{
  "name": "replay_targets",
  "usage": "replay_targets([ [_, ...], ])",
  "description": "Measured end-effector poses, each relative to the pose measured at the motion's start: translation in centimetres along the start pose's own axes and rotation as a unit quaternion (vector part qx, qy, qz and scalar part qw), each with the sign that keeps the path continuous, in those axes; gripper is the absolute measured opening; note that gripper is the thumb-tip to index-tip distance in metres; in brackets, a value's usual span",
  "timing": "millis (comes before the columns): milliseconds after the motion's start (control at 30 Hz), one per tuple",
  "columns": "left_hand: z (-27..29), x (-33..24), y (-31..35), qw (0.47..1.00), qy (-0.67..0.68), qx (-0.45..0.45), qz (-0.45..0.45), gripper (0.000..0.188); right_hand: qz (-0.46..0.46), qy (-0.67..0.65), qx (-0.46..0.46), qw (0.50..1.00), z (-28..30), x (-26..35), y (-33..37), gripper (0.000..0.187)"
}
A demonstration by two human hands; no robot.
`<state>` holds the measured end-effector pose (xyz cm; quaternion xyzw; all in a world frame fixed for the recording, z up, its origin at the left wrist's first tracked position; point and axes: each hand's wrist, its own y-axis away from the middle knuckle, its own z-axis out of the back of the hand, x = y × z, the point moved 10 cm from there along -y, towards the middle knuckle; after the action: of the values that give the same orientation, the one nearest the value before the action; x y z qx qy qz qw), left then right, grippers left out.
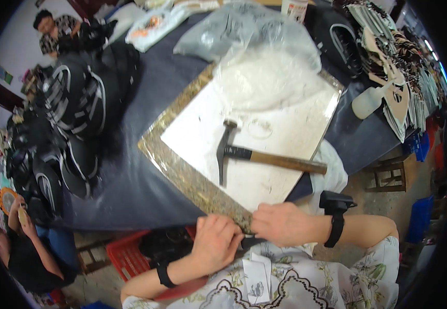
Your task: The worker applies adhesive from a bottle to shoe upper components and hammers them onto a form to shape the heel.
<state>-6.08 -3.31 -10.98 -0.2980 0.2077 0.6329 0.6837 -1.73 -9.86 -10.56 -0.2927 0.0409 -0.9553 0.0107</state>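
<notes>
My left hand (pixel 215 243) and my right hand (pixel 279 224) meet at the table's near edge, by the near corner of a stone slab (pixel 192 194). Both have their fingers curled in. Between them shows a small dark piece (pixel 252 240); the fingers cover most of it, so I cannot make out what it is. On the white sheet (pixel 187 141) over the slab lies a hammer (pixel 280 161), its wooden handle pointing right and its metal head to the left. Neither hand touches it.
Clear plastic bags (pixel 264 77) lie at the slab's far side. Black shoe-like pieces (pixel 79 103) are heaped at left. A white squeeze bottle (pixel 367 103) and stacked cut pieces (pixel 414 98) stand at right. Below the table is a red crate (pixel 128 255). Another person (pixel 33 252) sits at lower left.
</notes>
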Motion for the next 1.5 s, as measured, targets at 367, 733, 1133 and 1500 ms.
replay_targets([
  [367, 11.9, -0.1, -1.5, 0.962, 0.255, -0.095, 0.017, 0.028, 0.049, -0.417, 0.018, 0.907, 8.1, 3.3, -6.9, 0.02],
  [733, 20.9, 14.1, 2.7, 0.912, 0.27, -0.266, 0.159, 0.016, -0.143, -0.338, 0.328, 0.87, -2.8, 1.1, -6.9, 0.017],
  [1133, 31.6, 9.0, -0.1, 0.784, -0.462, -0.413, -0.035, 0.021, -0.245, -0.576, 0.194, 0.756, -8.0, 2.6, -10.7, 0.014],
  [1500, 32.1, 10.5, -2.7, 0.748, -0.583, -0.317, 0.024, 0.017, 0.135, -0.55, -0.201, 0.799, 12.5, 4.7, -16.9, 0.024],
])
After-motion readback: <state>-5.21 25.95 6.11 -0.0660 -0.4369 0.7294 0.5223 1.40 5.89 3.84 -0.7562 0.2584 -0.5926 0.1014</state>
